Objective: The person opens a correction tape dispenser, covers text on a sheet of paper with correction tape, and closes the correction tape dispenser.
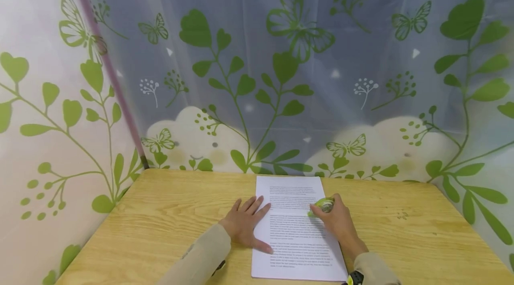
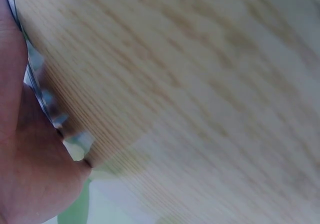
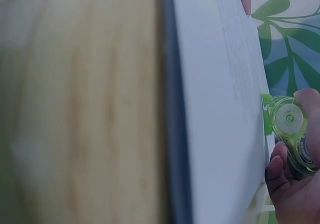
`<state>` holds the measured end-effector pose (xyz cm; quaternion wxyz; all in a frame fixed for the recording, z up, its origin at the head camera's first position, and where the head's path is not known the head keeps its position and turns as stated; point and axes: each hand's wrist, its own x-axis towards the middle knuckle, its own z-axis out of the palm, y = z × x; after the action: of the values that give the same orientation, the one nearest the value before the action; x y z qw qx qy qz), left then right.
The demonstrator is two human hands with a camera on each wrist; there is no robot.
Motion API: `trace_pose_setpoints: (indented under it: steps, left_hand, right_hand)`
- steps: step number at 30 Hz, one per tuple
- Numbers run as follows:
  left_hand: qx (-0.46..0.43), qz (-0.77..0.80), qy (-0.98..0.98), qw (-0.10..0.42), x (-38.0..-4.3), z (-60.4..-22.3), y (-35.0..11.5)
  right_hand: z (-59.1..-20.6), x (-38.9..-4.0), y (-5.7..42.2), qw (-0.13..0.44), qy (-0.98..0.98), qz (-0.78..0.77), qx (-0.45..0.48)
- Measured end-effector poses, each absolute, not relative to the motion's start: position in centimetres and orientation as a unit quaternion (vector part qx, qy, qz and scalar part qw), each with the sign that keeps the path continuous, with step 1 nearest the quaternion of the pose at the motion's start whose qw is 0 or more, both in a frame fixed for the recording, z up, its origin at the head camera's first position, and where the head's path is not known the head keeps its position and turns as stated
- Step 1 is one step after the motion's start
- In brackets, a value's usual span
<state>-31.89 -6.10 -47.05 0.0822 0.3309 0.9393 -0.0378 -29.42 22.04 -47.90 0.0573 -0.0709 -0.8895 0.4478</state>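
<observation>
Translucent green tape dispenser [image 1: 327,206], round white hub inside, gripped in right hand [image 1: 339,221], tip at right part of the text. White paper [image 1: 297,231], printed paragraphs, lies flat on wooden table [image 1: 180,204], lengthwise; left hand [image 1: 246,223] spread across its left edge.

A table [image 1: 180,213] with a pale yellow wood-grain top carries everything here, its left and right edges spreading apart toward the near side. Directly on it, around the middle from left to right, lies a stack of printed paper [image 1: 295,242], long sides running near to far, its far end close to the table's far edge. To the right of the paper, the tabletop shows a cluster of small marks [image 1: 403,215] (too small to make out)
</observation>
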Motion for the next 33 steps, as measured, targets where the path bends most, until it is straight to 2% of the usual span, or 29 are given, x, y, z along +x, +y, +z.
trace_pose_setpoints:
  steps: [33]
  left_hand:
    - [0.322, -0.03, 0.942, 0.09, -31.9, -47.2, -6.1]
  right_hand:
    - [-47.7, -29.2, 23.8, 0.048, -0.897, 0.435, -0.058]
